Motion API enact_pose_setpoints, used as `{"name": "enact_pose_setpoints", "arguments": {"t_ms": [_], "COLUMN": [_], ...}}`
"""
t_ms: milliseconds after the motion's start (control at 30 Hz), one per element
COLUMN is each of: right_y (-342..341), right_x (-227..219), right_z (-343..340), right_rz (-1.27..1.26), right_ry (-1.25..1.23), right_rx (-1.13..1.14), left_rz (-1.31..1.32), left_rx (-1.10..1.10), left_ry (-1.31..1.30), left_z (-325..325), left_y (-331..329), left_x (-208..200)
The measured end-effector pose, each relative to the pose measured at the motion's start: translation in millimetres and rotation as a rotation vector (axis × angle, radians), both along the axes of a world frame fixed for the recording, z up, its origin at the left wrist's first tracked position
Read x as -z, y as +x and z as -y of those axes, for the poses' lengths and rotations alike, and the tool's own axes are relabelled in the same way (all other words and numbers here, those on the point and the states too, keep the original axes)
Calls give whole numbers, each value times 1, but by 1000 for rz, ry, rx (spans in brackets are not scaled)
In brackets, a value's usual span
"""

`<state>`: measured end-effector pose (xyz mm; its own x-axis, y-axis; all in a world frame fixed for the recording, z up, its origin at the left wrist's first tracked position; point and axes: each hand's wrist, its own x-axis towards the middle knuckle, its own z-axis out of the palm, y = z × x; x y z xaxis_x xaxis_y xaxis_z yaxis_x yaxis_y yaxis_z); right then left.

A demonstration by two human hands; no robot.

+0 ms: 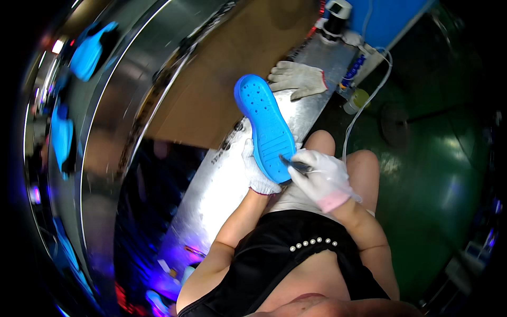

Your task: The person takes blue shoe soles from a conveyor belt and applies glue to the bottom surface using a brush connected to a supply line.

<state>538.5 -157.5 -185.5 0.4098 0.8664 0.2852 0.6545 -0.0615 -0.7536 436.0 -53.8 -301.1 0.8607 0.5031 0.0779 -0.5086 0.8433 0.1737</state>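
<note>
A bright blue shoe sole is tilted up over the edge of a metal bench, its holed end pointing away from me. My left hand, in a white knitted glove, grips the sole along its left side near the close end. My right hand, in a white glove with a pink cuff, is closed around a short dark hand tool. The tip of this tool lies over the near end of the sole; whether it touches cannot be made out. Its exact kind is unclear.
An off-white work glove lies on the metal bench beyond the sole. Brown cardboard borders the bench. At left, a metal-edged conveyor carries blue pieces. A white cable hangs at right, near a yellowish container.
</note>
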Motion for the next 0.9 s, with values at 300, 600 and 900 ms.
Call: {"name": "enact_pose_setpoints", "arguments": {"t_ms": [300, 600, 900], "right_y": [36, 44, 65], "right_x": [-2, -3, -18], "right_z": [32, 95, 133], "right_rz": [-9, 77, -15], "right_ry": [195, 300, 301], "right_rx": [387, 270, 12], "left_rz": [-331, 1, -51], "left_rx": [331, 501, 392], "left_ry": [160, -17, -156], "left_z": [26, 80, 112], "left_y": [62, 101, 98], "left_x": [7, -8, -43]}}
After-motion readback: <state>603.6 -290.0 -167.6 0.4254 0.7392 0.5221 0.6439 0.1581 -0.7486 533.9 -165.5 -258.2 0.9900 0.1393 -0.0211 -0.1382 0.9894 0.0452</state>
